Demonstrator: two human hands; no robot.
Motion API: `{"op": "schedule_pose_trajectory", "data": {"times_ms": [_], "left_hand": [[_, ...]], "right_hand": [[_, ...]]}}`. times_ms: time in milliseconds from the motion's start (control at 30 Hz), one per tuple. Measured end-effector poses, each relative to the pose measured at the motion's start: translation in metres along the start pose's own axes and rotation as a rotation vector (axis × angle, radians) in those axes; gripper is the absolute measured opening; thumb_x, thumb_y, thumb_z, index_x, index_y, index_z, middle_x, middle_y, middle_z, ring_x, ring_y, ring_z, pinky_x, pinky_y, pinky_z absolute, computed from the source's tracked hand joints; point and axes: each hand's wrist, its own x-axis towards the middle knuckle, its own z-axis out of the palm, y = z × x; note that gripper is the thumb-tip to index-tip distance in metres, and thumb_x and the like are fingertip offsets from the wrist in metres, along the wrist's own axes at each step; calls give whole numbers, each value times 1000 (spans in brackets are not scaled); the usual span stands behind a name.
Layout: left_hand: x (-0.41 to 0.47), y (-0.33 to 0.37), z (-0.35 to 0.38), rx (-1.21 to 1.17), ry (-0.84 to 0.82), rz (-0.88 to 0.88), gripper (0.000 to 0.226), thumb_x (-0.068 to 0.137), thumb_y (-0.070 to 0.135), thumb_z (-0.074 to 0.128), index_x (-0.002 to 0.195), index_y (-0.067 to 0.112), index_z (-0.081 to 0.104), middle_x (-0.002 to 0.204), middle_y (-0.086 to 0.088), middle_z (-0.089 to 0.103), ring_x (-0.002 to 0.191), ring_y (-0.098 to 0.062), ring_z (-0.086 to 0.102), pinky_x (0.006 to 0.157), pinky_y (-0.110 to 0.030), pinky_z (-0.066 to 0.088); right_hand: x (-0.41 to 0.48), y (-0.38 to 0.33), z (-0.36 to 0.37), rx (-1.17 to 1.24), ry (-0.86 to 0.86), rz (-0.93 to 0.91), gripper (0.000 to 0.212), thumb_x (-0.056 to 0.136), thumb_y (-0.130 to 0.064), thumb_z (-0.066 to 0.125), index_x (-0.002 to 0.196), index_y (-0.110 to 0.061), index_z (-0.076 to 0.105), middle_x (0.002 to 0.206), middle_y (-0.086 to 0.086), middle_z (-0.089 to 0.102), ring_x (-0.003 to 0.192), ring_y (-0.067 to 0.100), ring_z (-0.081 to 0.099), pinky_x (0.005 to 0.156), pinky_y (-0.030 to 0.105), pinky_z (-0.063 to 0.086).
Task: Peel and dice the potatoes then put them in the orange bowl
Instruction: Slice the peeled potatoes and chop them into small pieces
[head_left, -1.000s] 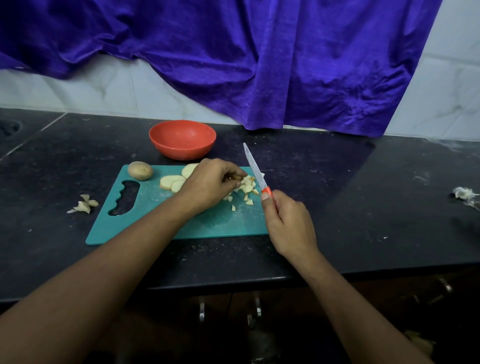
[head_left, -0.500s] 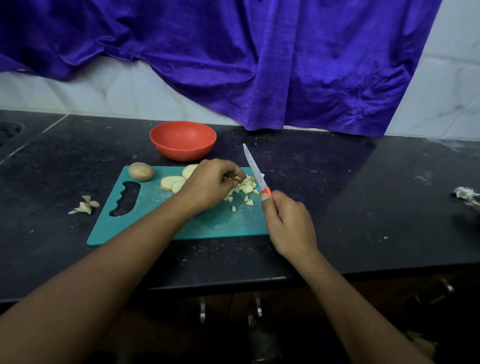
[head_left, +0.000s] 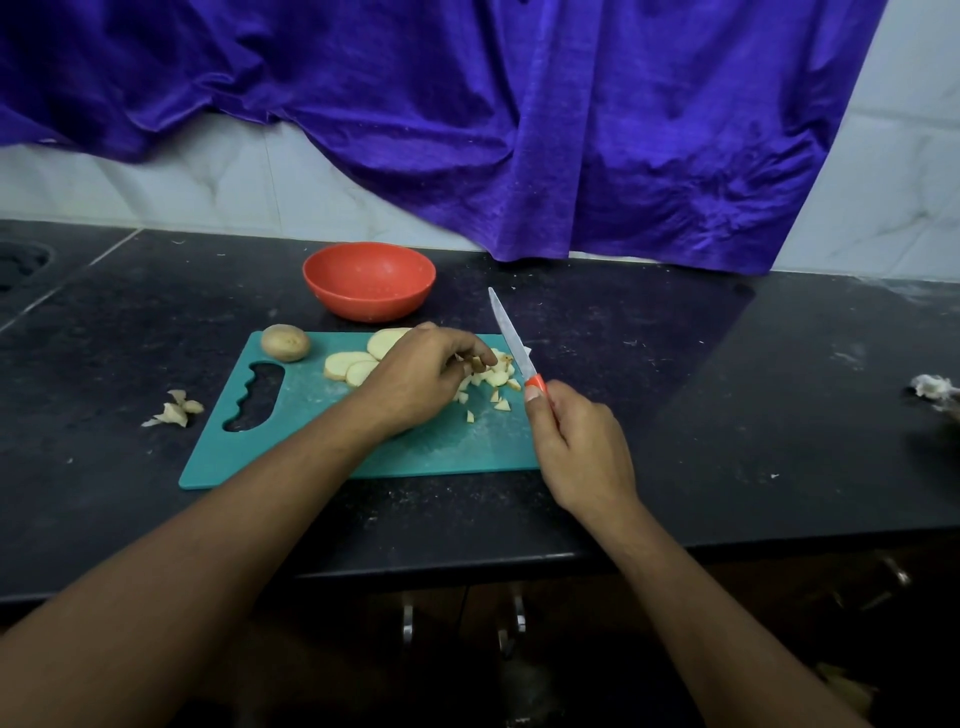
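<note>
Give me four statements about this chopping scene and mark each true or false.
1. The orange bowl holds the potato dice. False: no dice show in it; they lie on the cutting board.
2. The right hand grips the knife by its orange handle. True.
3. A whole unpeeled potato sits on the board. True.
4. The peel scraps lie on the board. False: they lie on the counter, left of the board.
</note>
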Motion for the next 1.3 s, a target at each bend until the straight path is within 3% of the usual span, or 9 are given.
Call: {"op": "schedule_pose_trajectory", "data": {"times_ms": [167,467,633,800,933,1033,1200,1300], "left_hand": [[-4,-7,5,-19,-10,24,30,97,6,59,108,29,74,98,12,71,95,-12,62,82,-33,51],[-10,-13,10,92,-24,26,25,97,10,48,103,26,67,93,14,63,92,-12,56,81,-32,41],[-5,-9,10,123,2,19,21,93,13,55,98,26,70,74,19,57,79,-10,54,71,-33,39],[-1,-5,10,212,49,18,28,98,31,64,125,25,71,107,3,75,100,-19,65,76,-31,42],[0,-6,7,191,32,-6,44,85,35,80,127,32,67,97,14,68,92,-13,63,77,-34,48],[-1,-5,2,148,41,-6,49,82,30,83,128,31,66,104,13,62,93,-8,59,81,-33,48],[-7,-14,-22,14,196,-20,40,86,16,79,124,25,71,105,10,67,75,15,52,72,-22,41],[-12,-27,-45,7,246,-125,31,88,15,77,116,27,74,95,13,70,67,11,53,67,-23,43]], "right_hand": [[0,1,1,-5,5,1,40,108,-46,42,72,-29,47,56,-6,51,46,9,47,44,22,31],[0,1,1,-4,-2,2,40,108,-46,42,73,-28,49,56,-5,52,46,9,47,44,22,32],[0,1,1,1,0,-2,39,108,-45,42,74,-27,50,58,-4,54,48,11,50,44,28,37],[0,1,1,-1,8,-7,40,108,-46,41,72,-28,48,57,-5,53,48,12,50,44,23,33],[0,2,1,-1,6,-2,41,108,-47,41,72,-28,48,56,-6,51,48,10,49,44,20,31],[0,0,0,1,4,-3,41,108,-47,41,72,-29,48,56,-6,52,48,9,49,43,20,31],[0,-1,0,-1,2,0,40,107,-46,42,71,-29,47,56,-5,53,49,11,50,43,21,32],[0,-1,1,5,1,-6,41,108,-47,42,71,-29,47,56,-5,53,49,10,50,43,21,33]]}}
